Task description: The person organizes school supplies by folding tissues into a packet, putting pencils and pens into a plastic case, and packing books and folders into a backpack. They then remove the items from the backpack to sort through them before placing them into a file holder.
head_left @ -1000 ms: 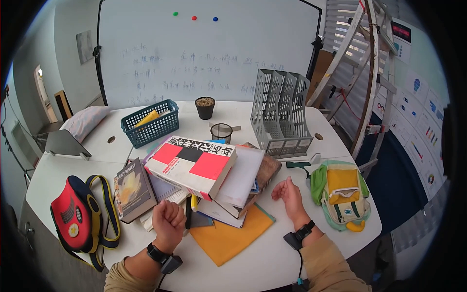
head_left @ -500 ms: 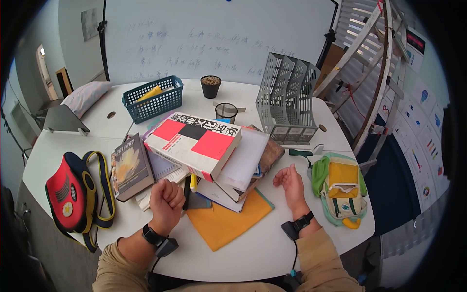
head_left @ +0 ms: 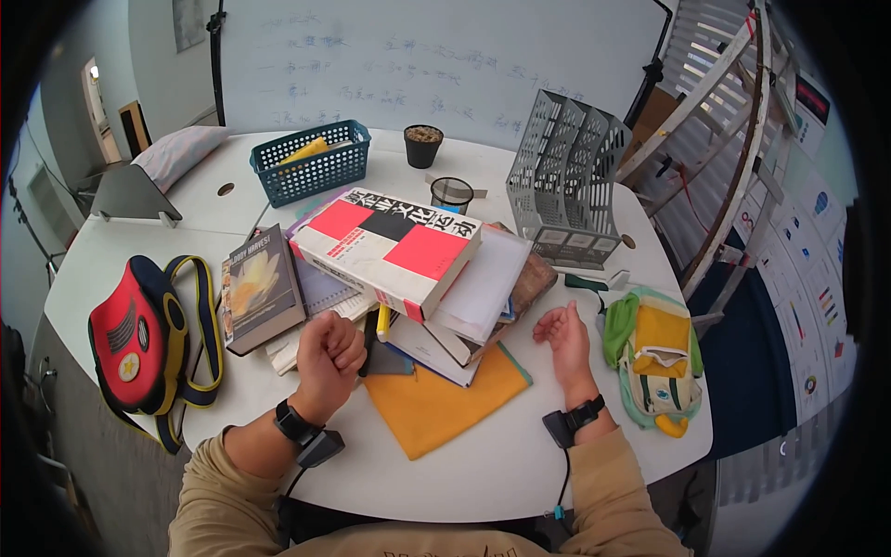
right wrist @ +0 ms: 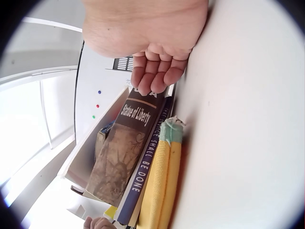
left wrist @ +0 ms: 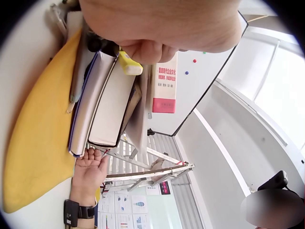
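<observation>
Leftmost of the books, a dark hardback (head_left: 263,290) lies at the side of the pile (head_left: 432,351) on the bench (head_left: 371,487), and near it the person's left hand (head_left: 329,367) has its grip curled in, holding nothing. In the middle, the thick red-and-white book (head_left: 390,243) tops the pile, likely heavy and stiff with a slightly slippery cover, best taken by opposite edges with fingers underneath. Rightward, the right hand (head_left: 564,348) is empty, its grip loose and fairly wide.
</observation>
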Motion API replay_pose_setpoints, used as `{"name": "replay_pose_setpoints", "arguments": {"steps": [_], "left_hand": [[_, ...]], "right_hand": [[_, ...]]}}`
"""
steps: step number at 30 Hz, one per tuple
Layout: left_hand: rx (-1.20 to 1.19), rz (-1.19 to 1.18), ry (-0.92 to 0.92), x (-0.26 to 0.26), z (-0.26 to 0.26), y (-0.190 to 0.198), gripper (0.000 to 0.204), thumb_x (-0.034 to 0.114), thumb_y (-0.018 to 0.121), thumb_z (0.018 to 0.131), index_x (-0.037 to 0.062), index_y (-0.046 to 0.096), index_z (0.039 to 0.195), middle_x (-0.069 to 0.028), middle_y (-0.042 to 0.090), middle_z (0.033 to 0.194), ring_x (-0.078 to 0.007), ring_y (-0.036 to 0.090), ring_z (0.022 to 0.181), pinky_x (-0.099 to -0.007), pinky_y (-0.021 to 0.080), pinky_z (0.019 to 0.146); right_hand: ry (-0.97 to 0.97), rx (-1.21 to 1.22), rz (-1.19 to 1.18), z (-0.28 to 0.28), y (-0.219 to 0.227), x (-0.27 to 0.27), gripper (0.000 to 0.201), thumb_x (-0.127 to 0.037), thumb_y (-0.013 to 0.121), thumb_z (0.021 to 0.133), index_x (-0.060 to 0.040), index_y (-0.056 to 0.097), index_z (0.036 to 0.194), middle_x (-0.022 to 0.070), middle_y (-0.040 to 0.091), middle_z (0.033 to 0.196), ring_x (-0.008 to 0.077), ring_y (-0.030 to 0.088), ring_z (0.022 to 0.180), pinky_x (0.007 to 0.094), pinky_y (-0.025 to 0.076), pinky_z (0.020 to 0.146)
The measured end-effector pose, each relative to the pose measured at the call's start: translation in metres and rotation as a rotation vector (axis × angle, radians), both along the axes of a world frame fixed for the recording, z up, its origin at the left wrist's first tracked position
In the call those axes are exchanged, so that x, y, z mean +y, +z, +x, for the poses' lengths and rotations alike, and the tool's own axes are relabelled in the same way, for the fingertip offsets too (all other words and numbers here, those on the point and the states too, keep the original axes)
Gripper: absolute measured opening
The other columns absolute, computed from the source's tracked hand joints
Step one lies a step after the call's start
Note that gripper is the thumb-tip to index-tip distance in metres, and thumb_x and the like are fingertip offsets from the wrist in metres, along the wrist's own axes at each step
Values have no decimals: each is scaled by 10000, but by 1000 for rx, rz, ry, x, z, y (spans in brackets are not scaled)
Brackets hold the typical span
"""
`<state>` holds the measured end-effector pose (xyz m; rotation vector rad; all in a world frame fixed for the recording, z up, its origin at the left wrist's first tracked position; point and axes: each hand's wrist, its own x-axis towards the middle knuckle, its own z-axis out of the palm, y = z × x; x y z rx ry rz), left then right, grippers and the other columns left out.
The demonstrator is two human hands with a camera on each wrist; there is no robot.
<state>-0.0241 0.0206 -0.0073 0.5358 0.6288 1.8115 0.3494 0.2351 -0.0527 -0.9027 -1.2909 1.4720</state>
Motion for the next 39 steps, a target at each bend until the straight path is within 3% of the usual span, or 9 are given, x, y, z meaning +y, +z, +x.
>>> {"name": "replay_pose_setpoints", "arguments": {"steps": [15,19,21,24,27,33,39], "left_hand": [[36,13,-123,1,-2,1,380,354,572,1129,135,445,845,15,369,761,-114,377,645,-285,315,558],[78,140,-191,2,-4,1,227,330,619,1103,117,545,1090,-14,481,920,-152,496,800,-299,404,684],[90,180,-167,4,4,7,302,328,647,1089,118,562,1288,-35,556,1057,-172,544,895,-312,444,760],[186,202,-122,2,9,8,528,334,674,1081,162,468,1535,-63,578,1289,-190,567,978,-324,471,826],[225,170,-101,2,9,7,639,337,663,1100,213,394,1666,-68,563,1386,-176,568,965,-320,472,825],[347,44,-111,3,0,13,831,393,642,1153,253,201,1844,-48,569,1438,-118,570,855,-283,439,727],[380,6,-199,5,-8,18,882,456,648,1160,254,156,1863,-59,556,1516,-125,568,842,-285,431,711]], "right_hand": [[7,-3,9,-1,4,-2,703,-602,337,1248,-32,677,1020,113,740,898,214,699,825,360,563,823],[7,1,8,0,2,-2,701,-597,334,1250,-31,679,1020,112,738,900,213,700,827,362,563,820],[9,2,7,0,3,-2,701,-596,334,1250,-30,680,1020,113,738,901,214,701,827,362,564,818],[6,0,5,0,3,-2,699,-593,335,1251,-31,679,1018,115,738,900,214,699,824,363,564,818],[2,0,-2,-1,4,-4,696,-590,336,1252,-33,677,1014,114,736,897,212,695,821,360,563,821],[16,3,-2,1,3,-1,692,-585,330,1255,-36,675,1009,109,733,893,207,690,822,354,557,824],[19,-14,4,-2,5,-5,692,-586,331,1254,-37,673,1008,107,730,890,205,687,824,351,551,826]]}}
